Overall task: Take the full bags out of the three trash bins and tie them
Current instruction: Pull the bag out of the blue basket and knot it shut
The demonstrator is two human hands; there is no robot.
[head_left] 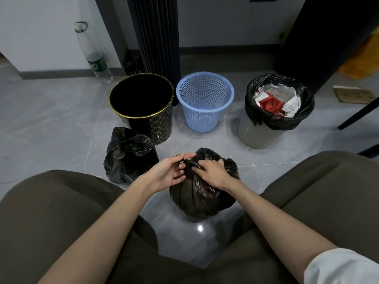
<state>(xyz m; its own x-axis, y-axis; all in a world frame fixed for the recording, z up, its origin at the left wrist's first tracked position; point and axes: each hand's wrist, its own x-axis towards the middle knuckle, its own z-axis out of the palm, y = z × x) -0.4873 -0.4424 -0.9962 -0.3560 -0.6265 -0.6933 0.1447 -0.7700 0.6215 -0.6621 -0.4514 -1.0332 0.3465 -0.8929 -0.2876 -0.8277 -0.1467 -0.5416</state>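
A full black bag (202,196) stands on the floor between my knees. My left hand (171,171) and my right hand (213,173) both pinch the gathered plastic at its top. A second black bag (129,156), knotted shut, sits to the left beside the black bin with a gold rim (141,95), which has no bag in it. The blue mesh bin (205,99) in the middle holds no bag either. On the right, the grey bin (258,134) still carries a black liner (276,117) stuffed with red and white paper.
A clear plastic bottle (96,64) leans on the wall at the back left. A dark ribbed column (155,35) rises behind the bins. Dark furniture legs (356,115) and a flat piece of cardboard (352,95) lie at the right. Grey tiled floor (51,124) surrounds everything.
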